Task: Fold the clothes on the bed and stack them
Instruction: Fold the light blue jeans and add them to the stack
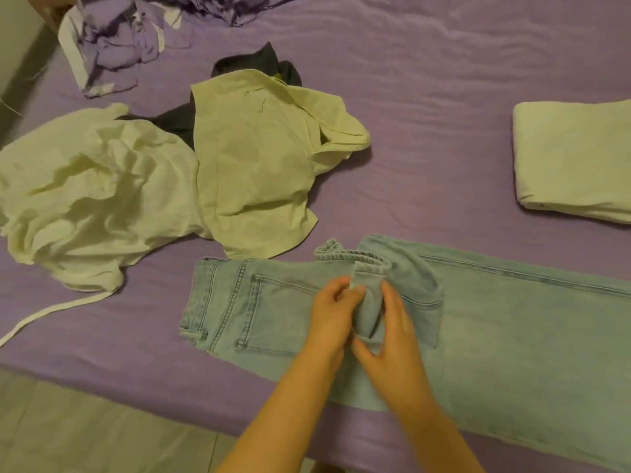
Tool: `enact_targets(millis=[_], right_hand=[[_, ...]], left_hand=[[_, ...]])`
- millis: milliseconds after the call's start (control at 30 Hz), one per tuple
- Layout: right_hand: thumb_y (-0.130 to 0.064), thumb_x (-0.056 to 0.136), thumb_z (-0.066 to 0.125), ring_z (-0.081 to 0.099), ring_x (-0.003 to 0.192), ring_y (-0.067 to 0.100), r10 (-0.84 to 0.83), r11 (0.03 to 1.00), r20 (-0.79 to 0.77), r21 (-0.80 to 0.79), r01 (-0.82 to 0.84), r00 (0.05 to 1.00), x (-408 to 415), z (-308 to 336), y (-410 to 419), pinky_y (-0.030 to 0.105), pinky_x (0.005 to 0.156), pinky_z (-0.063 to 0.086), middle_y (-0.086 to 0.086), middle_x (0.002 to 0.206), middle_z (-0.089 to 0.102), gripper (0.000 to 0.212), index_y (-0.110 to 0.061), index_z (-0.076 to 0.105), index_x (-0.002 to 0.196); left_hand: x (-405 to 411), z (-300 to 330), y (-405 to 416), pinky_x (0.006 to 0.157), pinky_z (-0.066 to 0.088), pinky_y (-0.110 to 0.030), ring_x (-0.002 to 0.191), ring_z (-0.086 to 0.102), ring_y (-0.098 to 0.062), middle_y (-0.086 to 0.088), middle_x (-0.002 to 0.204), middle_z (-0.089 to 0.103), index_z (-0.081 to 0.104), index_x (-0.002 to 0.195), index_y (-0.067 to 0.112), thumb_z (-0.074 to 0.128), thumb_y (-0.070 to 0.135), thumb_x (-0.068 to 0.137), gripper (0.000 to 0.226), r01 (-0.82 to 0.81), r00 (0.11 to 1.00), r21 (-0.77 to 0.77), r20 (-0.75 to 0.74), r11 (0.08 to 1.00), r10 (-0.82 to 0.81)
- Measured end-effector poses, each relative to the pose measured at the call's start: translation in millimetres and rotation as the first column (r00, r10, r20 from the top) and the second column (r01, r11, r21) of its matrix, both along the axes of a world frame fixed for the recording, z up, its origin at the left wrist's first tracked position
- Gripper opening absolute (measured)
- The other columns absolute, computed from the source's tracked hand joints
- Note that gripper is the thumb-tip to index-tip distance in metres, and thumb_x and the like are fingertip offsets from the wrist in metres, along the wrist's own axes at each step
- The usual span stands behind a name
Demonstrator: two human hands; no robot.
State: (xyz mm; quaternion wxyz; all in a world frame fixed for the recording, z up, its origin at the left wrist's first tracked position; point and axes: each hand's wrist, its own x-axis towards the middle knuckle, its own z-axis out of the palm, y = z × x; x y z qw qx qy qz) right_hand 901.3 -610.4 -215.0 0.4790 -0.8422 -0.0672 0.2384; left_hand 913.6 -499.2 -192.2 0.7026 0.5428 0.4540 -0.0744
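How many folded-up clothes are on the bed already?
1: a pale folded garment lies at the bed's right edge of view. More could sit out of frame.

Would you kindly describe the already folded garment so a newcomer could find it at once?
Start from the purple bed and look to its far right edge, beyond the jeans. The folded pale garment lies there alone. Unlike the crumpled pale clothes at the left, it is a neat flat rectangle.

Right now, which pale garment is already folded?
The one at the far right edge: a neat flat rectangle. The other two pale garments lie crumpled at left.
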Motion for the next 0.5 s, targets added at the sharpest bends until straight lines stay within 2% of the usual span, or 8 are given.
enact_targets(millis=[67, 133, 200, 267, 333, 400, 467, 500], right_hand=[[-0.026, 0.079, 0.071, 0.05, 0.122, 0.002, -0.261, 0.938, -0.149, 0.193, 0.287, 0.954, 8.6, 17.5, -3.1, 0.024, 0.097, 0.046, -0.003, 0.138, 0.048, 0.081, -0.033, 0.024, 0.145], [-0.001, 0.088, 0.06, 0.06, 0.097, -0.01, -0.486, 0.814, -0.2, 0.25, 0.524, 0.851, 18.0, 33.2, -18.6, 0.007, 0.078, 0.047, -0.007, 0.112, 0.06, 0.052, -0.026, 0.043, 0.13], [-0.001, 0.093, 0.051, 0.061, 0.097, -0.003, -0.655, 0.699, -0.18, 0.225, 0.679, 0.734, 26.9, 42.1, -44.1, 0.004, 0.069, 0.048, -0.004, 0.109, 0.063, 0.035, -0.017, 0.053, 0.125], [-0.008, 0.096, 0.049, 0.062, 0.099, 0.012, -0.747, 0.599, -0.186, 0.228, 0.768, 0.638, 32.0, 45.6, -73.7, 0.008, 0.068, 0.052, 0.001, 0.115, 0.063, 0.033, -0.014, 0.055, 0.128], [-0.013, 0.097, 0.049, 0.062, 0.099, 0.013, -0.805, 0.533, -0.161, 0.225, 0.815, 0.571, 35.9, 46.1, -107.6, 0.012, 0.07, 0.054, 0.0, 0.117, 0.063, 0.033, -0.016, 0.055, 0.129], [-0.015, 0.098, 0.048, 0.062, 0.097, 0.008, -0.862, 0.447, -0.148, 0.228, 0.865, 0.484, 38.4, 45.6, -145.1, 0.013, 0.071, 0.054, -0.002, 0.117, 0.062, 0.033, -0.016, 0.054, 0.13], [-0.017, 0.098, 0.048, 0.061, 0.095, 0.006, -0.906, 0.371, -0.138, 0.194, 0.908, 0.4, 37.2, 40.7, -187.2, 0.018, 0.075, 0.055, -0.002, 0.118, 0.062, 0.033, -0.015, 0.053, 0.131], [-0.018, 0.098, 0.049, 0.061, 0.094, 0.008, -0.919, 0.349, -0.135, 0.156, 0.924, 0.37, 35.6, 36.6, -203.8, 0.024, 0.08, 0.056, -0.002, 0.117, 0.062, 0.032, -0.015, 0.053, 0.129]], left_hand=[[4.2, 28.3, -20.2, 0.072, 0.051, -0.014, 0.079, 0.066, -0.002, 0.002, 0.088, 0.07, 0.066, 0.108, 0.006, 0.056, 0.006, 0.093, 0.018, 0.193, 0.972, -0.048, 0.148, 0.98, -0.185], [7.2, 38.4, -33.7, 0.081, 0.049, -0.013, 0.09, 0.065, 0.0, 0.007, 0.094, 0.07, 0.069, 0.107, 0.008, 0.057, 0.012, 0.094, 0.018, 0.336, 0.913, 0.007, 0.242, 0.942, -0.327], [9.2, 26.2, -36.5, 0.092, 0.045, -0.017, 0.102, 0.06, -0.002, 0.01, 0.104, 0.065, 0.07, 0.105, 0.016, 0.059, 0.02, 0.093, 0.017, 0.321, 0.884, 0.322, 0.236, 0.89, -0.404], [11.0, 5.5, -29.7, 0.101, 0.04, -0.025, 0.115, 0.051, -0.009, 0.005, 0.119, 0.057, 0.064, 0.114, 0.023, 0.06, 0.017, 0.091, 0.024, 0.243, 0.918, 0.561, 0.132, 0.791, -0.375], [11.2, -14.4, -23.2, 0.105, 0.035, -0.028, 0.126, 0.043, -0.018, -0.004, 0.134, 0.048, 0.053, 0.129, 0.018, 0.057, 0.012, 0.093, 0.037, 0.259, 0.95, 0.554, 0.004, 0.791, -0.313], [13.2, -30.0, -25.1, 0.102, 0.033, -0.025, 0.13, 0.041, -0.021, -0.007, 0.141, 0.043, 0.045, 0.137, 0.015, 0.054, 0.014, 0.095, 0.043, 0.337, 0.935, 0.485, -0.075, 0.807, -0.346], [19.3, -39.0, -42.6, 0.101, 0.032, -0.024, 0.13, 0.041, -0.02, -0.007, 0.142, 0.044, 0.043, 0.139, 0.012, 0.053, 0.014, 0.096, 0.044, 0.442, 0.883, 0.506, -0.101, 0.741, -0.458], [23.5, -41.6, -50.8, 0.103, 0.031, -0.024, 0.13, 0.041, -0.021, -0.008, 0.141, 0.045, 0.044, 0.138, 0.011, 0.052, 0.013, 0.096, 0.043, 0.479, 0.854, 0.541, -0.108, 0.691, -0.508]])
